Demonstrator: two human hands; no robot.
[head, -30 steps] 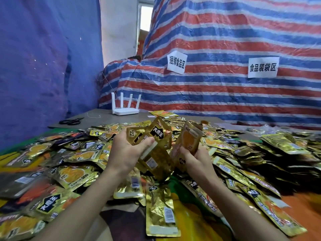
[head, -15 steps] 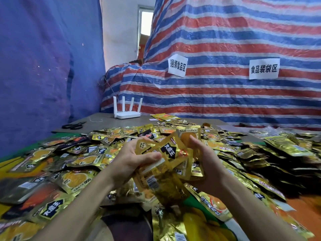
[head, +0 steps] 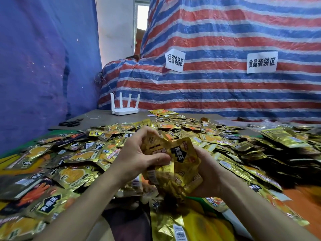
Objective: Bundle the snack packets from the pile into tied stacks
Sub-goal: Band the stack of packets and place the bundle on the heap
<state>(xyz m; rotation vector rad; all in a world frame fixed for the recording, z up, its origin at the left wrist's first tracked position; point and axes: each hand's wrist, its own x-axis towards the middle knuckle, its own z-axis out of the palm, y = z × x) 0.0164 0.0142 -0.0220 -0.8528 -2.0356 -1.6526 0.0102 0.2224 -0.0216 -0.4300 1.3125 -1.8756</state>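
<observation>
- Gathering was the step in hand, we judged: our left grip (head: 137,157) and right grip (head: 208,173) were both curled round a crumpled handful of shiny gold foil snack packets (head: 175,164), held just above the loose pile of gold and black packets (head: 78,157) on the grey counter (head: 104,117).
- The handful sat uneven, with its edges splayed, and nothing tied it yet.
- Next, we reckoned, came squaring the edges, then reaching for the thin white string (head: 92,117) near the black scissors (head: 70,122), well apart at the far left.

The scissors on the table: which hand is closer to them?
Left. The scissors lie beyond and left of the left hand; the right hand, gripping the same packet bunch, sits farther right.
</observation>
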